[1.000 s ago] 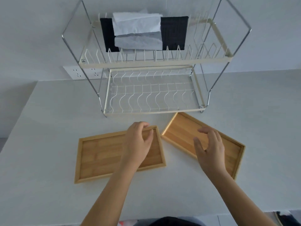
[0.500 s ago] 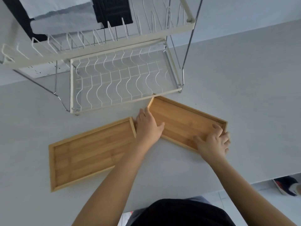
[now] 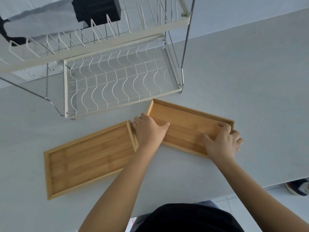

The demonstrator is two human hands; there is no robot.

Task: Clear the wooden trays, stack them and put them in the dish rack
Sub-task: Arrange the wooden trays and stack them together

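Head view, the only view: 2 wooden trays lie flat on the white worktop, both bare inside. The right tray sits angled, one corner just beside the front rail of the dish rack; the left tray lies beside it, their near corners close, contact not determinable. The left hand covers the right tray's left short end, fingers curled over the rim and thumb lying on the tray floor. The right hand clamps the opposite short end, thumb inside the tray and fingers wrapped down over the outer rim. Judgement: a 2-ended grip of this kind suits lifting the tray level, most likely to set it onto the left tray, so stacking is not yet done and nothing wooden is in the rack. The rack's lower tier is bare wire; its upper tier carries a white cloth and a black cloth. No brand, label or legible writing is found on trays or rack. A shoe lies on the floor beyond the worktop edge.
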